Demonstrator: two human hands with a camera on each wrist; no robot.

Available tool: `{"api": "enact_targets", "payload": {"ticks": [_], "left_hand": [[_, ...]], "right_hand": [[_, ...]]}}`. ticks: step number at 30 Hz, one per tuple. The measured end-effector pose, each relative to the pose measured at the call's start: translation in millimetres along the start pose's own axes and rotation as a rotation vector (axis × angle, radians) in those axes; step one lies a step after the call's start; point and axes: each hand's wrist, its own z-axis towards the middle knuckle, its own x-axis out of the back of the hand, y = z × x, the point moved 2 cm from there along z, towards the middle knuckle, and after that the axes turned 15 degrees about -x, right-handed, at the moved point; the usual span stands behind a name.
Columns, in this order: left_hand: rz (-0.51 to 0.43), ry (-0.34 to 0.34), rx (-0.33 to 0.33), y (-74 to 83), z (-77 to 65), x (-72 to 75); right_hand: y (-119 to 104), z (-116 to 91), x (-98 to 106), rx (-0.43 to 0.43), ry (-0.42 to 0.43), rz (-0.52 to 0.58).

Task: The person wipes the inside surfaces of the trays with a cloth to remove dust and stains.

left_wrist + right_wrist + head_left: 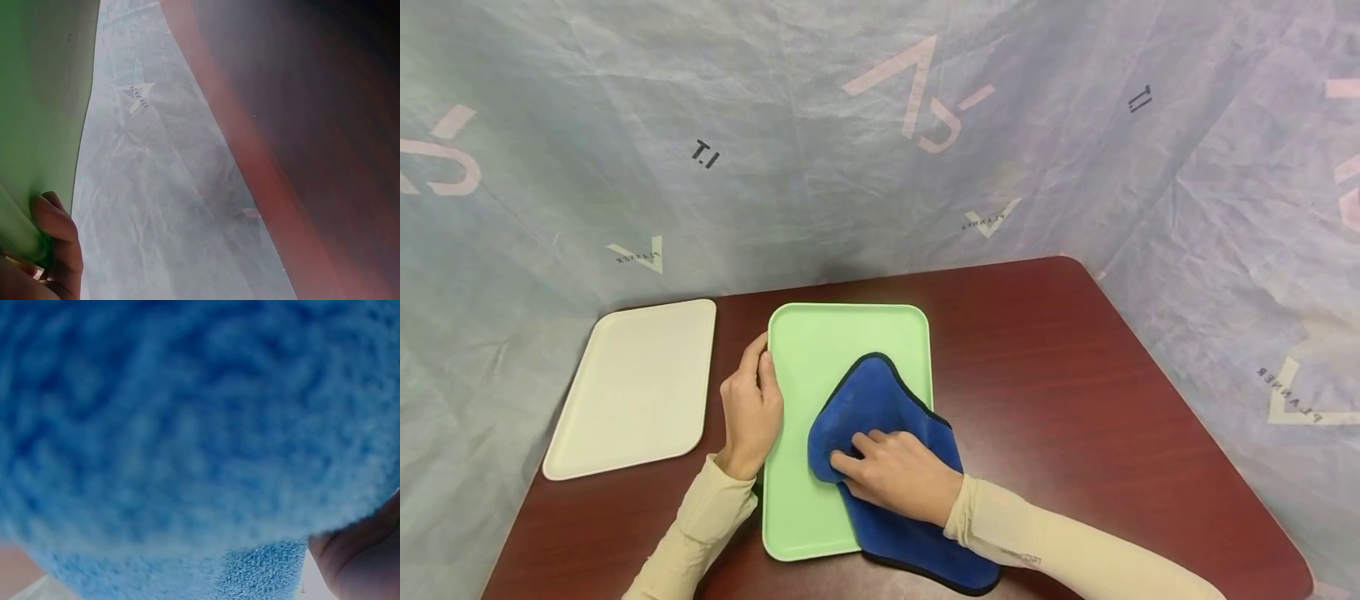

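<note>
A light green tray [808,508] stands lengthwise before me, its left rim gripped by my left hand [751,412]. In the left wrist view the fingers [57,219] curl round the tray's edge, with its underside [44,112] showing above the table. Across the tray's right half lies a blue cloth [872,392] with black edging, hanging past the tray's right side near the bottom. My right hand [898,475] holds the cloth bunched in curled fingers against the tray. Blue fabric [200,425] fills most of the right wrist view and hides much of that hand.
A cream tray [636,383] lies at the left edge of the dark red table [1037,358]. Grey printed sheeting [820,167] hangs behind the table and along its sides. The table's right edge slants toward the front right corner.
</note>
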Motion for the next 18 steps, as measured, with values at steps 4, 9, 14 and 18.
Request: {"api": "enact_targets", "payload": {"ticks": [4,9,14,18], "left_hand": [[0.002,0.000,0.012,-0.7,1.1,3.1],[0.000,0.013,0.011,-1.1,1.8,5.6],[-0.007,0.015,0.005,-1.8,2.6,6.7],[-0.006,0.009,0.008,-1.9,2.6,7.3]], "right_hand": [[6.5,-4.4,2.2,-0.028,-0.032,-0.001],[14.9,-11.1,3.6,-0.067,-0.071,0.009],[21.6,-16.2,5.9,-0.094,-0.097,0.020],[26.6,-18.8,6.6,-0.105,-0.100,0.029]]}}
